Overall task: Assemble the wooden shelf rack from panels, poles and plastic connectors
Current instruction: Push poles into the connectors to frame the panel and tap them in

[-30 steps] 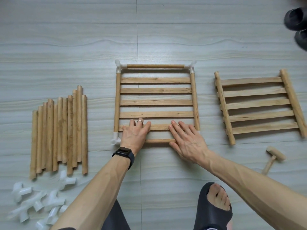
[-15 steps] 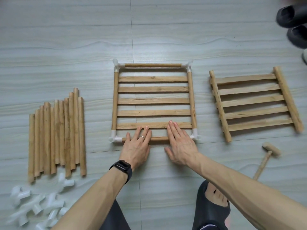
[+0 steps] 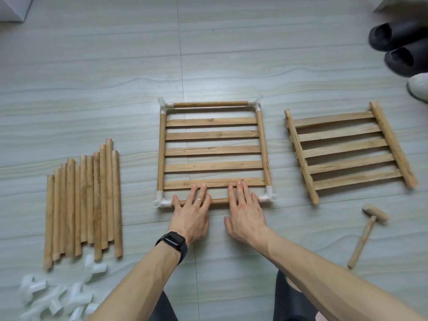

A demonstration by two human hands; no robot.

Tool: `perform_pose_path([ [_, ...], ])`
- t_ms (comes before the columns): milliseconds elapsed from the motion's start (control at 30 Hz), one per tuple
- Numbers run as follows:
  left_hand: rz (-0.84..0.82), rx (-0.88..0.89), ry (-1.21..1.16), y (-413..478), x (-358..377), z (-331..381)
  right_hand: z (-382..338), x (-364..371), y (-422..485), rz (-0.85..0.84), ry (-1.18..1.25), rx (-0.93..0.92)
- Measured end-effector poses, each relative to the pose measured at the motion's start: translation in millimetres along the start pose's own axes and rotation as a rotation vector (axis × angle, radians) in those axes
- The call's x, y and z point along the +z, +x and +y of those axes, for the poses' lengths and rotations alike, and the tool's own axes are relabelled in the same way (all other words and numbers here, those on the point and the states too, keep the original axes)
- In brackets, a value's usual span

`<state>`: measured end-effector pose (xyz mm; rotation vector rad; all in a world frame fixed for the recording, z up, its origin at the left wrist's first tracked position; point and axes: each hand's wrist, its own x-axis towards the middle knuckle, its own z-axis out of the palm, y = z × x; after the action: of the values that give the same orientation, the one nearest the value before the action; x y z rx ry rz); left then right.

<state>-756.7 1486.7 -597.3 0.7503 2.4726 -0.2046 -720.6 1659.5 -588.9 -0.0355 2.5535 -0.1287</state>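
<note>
left hand (image 3: 191, 215) and right hand (image 3: 246, 216) lay flat, gripping nothing, on the near pole (image 3: 218, 201) of the framed panel (image 3: 213, 149); second panel (image 3: 347, 148), loose poles (image 3: 83, 205) and connectors (image 3: 55, 300) lay unused

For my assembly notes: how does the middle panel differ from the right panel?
The middle panel has white connectors at its corners and poles across both ends; the right panel has neither. The middle panel lies square to the view; the right panel lies skewed. The left hand and right hand rest on the middle panel's near end; nothing touches the right panel. Both are wooden, five-slatted, flat on the floor.
</note>
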Motion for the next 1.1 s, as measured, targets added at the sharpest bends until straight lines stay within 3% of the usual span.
perform_pose_path([
  [167, 0.008, 0.003, 0.001, 0, 1, -1, 16, -1, 2, 0.042, -0.011, -0.038],
  [400, 0.004, -0.001, -0.005, -1, -6, -1, 21, -15, 2, -0.074, -0.132, -0.022],
  [567, 0.024, -0.024, -0.102, 4, -21, 3, 28, -19, 2, -0.086, -0.045, -0.047],
  [667, 0.165, -0.04, -0.162, 22, -38, 8, 42, -31, 12, -0.083, 0.124, -0.052],
  [767, 0.229, -0.056, -0.299, 52, -54, 16, 68, -43, 23, 0.119, 0.365, 0.026],
  [833, 0.179, -0.087, -0.422, 71, -64, 22, 81, -45, 29, 0.232, 0.346, 0.085],
  [967, 0.124, -0.158, -0.507, 90, -68, 34, 87, -42, 40, 0.175, 0.21, 0.069],
  [1100, 0.079, -0.366, -0.708, 96, -70, 34, 83, -37, 45, 0.232, 0.226, 0.077],
])
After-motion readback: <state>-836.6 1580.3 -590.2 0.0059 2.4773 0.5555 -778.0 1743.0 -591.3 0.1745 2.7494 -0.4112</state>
